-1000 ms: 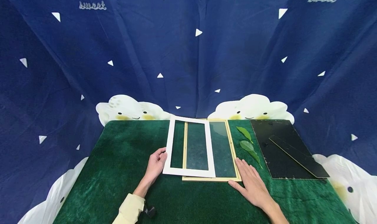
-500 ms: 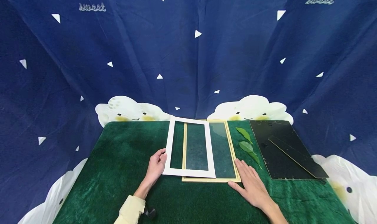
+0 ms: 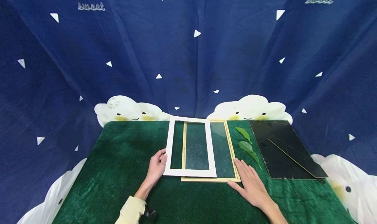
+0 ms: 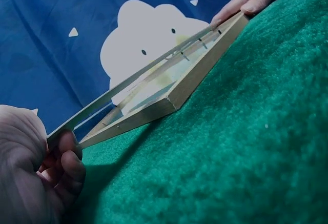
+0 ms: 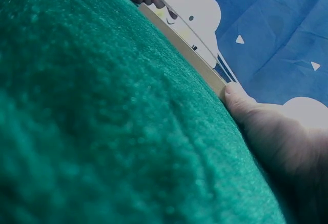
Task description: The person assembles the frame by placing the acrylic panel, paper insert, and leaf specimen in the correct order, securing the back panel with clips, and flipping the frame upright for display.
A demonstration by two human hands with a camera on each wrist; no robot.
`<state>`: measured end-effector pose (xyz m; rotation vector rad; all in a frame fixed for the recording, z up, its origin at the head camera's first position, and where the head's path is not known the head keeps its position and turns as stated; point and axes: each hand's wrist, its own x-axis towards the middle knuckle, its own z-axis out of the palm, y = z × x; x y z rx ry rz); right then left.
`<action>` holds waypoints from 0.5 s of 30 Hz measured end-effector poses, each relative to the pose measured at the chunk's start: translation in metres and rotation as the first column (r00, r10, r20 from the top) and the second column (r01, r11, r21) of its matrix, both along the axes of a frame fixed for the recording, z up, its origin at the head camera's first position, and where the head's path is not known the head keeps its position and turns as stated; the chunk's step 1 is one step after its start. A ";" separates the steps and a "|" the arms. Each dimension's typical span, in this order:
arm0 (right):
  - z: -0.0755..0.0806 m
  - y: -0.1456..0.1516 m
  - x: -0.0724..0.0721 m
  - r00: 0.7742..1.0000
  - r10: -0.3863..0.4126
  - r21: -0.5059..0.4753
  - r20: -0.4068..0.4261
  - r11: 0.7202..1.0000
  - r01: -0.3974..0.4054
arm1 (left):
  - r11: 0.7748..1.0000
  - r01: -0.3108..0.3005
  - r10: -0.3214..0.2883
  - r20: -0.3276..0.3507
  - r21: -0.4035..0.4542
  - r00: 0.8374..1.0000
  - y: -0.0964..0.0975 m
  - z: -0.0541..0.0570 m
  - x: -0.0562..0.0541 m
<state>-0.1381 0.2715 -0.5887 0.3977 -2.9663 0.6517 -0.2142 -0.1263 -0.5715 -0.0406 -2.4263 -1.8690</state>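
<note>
My left hand [image 3: 156, 166] pinches the left border of a white picture mat [image 3: 210, 145], thumb on top and fingers curled beneath. The mat lies askew over a light wooden picture frame [image 3: 231, 145], overhanging it to the left. Its held side is raised, and it slopes down towards the right, as the left wrist view shows. Glass shows inside the frame. My right hand [image 3: 251, 186] rests at the frame's near right corner, fingers straight along the outer side. In the right wrist view its thumb [image 5: 238, 98] presses the end of the wooden rail [image 5: 189, 55].
Green leaves [image 3: 246, 147] lie right of the frame. Farther right is a black backing board [image 3: 282, 127] with its stand strut [image 3: 297, 157] on top. A green plush cloth [image 3: 126, 145] covers the table; a blue curtain [image 3: 188, 53] hangs behind.
The white mat has shifted very slightly to the right over the frame, still pinched by my left hand. My right hand stays at the frame's corner.
</note>
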 end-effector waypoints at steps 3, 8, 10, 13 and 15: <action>0.000 -0.001 0.000 1.000 -0.002 0.002 0.002 1.000 0.002 | 1.000 -0.001 0.001 -0.004 -0.013 1.000 0.002 0.001 0.000; 0.001 -0.002 -0.001 1.000 0.000 0.002 -0.005 1.000 0.000 | 1.000 0.004 -0.005 -0.002 -0.026 1.000 0.008 0.002 -0.001; 0.001 -0.002 -0.001 1.000 0.001 0.003 -0.005 1.000 -0.001 | 0.999 0.009 -0.009 -0.003 -0.035 1.000 0.011 0.002 -0.002; -0.001 -0.001 0.000 1.000 -0.002 -0.003 -0.002 1.000 0.002 | 0.999 0.021 -0.022 -0.006 -0.035 1.000 0.016 0.001 -0.002; -0.001 -0.001 0.000 1.000 -0.003 -0.003 -0.002 1.000 0.003 | 0.999 0.024 -0.025 -0.005 -0.035 1.000 0.020 0.001 -0.002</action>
